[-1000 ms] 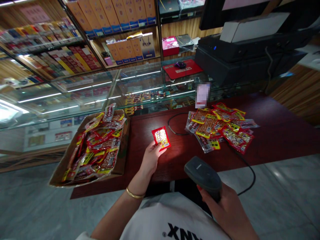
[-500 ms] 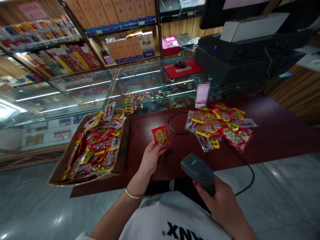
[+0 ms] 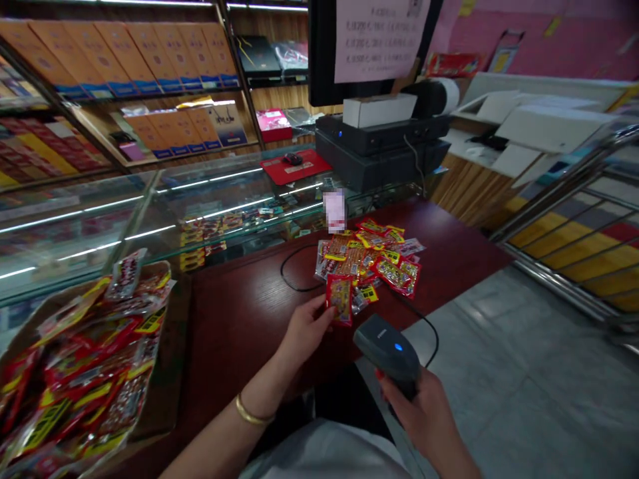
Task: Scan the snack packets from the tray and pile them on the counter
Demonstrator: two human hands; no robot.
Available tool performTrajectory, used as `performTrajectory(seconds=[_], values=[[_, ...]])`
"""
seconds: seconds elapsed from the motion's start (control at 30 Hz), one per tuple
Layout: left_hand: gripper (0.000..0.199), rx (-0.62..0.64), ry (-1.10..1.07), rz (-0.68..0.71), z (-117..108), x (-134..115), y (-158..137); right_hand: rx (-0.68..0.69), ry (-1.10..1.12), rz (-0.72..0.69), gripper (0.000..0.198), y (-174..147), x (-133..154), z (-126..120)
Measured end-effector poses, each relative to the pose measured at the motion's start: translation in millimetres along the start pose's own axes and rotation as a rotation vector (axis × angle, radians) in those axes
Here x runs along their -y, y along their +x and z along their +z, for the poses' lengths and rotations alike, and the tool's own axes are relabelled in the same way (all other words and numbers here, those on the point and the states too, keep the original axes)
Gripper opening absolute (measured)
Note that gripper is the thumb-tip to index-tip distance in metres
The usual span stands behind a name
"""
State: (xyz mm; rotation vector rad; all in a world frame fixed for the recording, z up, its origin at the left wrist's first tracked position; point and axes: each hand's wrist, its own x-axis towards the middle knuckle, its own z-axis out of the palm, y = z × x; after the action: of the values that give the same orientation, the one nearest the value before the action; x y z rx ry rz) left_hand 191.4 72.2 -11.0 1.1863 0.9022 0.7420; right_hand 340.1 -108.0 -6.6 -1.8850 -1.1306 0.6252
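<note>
My left hand [image 3: 307, 327] pinches a small red snack packet [image 3: 340, 299] by its left edge, over the dark red tabletop [image 3: 234, 319]. The side turned up shows a gold-and-grey patterned middle inside a red border. My right hand [image 3: 424, 412] is wrapped round the handle of a dark grey barcode scanner [image 3: 387, 346], which has a blue light lit on top. The scanner's head points toward the packet, a short way off. Just beyond the held packet lies a pile of red and yellow snack packets [image 3: 354, 256].
An open cardboard box [image 3: 172, 372] full of similar packets stands at the left. A black cable [image 3: 434, 332] hangs over the table edge. Behind are a glass display case [image 3: 164, 199], a mouse on a red mat [image 3: 312, 166], a monitor [image 3: 319, 53] and a metal rack [image 3: 559, 193].
My view has swung to the right. The held packet now shows its patterned side instead of the yellow printed front and is nearer the pile. A blue light has come on atop the scanner.
</note>
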Motion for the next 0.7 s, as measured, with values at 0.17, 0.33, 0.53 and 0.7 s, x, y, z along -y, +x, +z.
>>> performTrajectory(seconds=[0.17,0.33,0.53,0.7], values=[[0.014,0.223,-0.142,-0.181,81,1,71,-0.134,0.049,0.103,0.040,-9,-10,-13],[0.021,0.309,-0.220,-0.263,161,-5,132,-0.200,0.051,0.134,0.035,-17,-6,-20],[0.017,0.250,-0.283,-0.217,147,-18,123,-0.179,0.007,0.106,0.039,-19,-3,-16],[0.033,0.066,-0.185,-0.028,31,-27,26,-0.062,-0.019,0.083,0.043,-12,-3,-4]])
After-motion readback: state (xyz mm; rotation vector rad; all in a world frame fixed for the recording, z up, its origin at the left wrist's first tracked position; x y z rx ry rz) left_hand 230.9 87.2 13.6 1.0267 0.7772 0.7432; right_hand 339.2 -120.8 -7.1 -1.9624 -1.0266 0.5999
